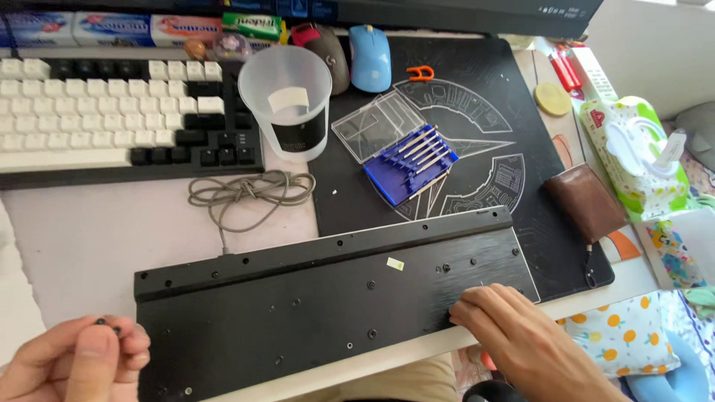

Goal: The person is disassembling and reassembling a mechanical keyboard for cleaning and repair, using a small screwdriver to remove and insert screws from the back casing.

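The left hand (71, 357) is cut by the bottom and left edges; its grip pinches tiny dark bits (108, 323) too small to identify. The right hand (521, 339) covers the lower right corner of the black keyboard base (313, 298), and its wrist leaves the frame at the bottom. The white-and-black keyboard (112, 112) runs off the left edge. The boxes (112, 28) along the top are cropped. The blue case (410, 167) holds thin tools whose tips cannot be made out. The wet-wipe pack (637, 152) hides whatever lies beneath it.
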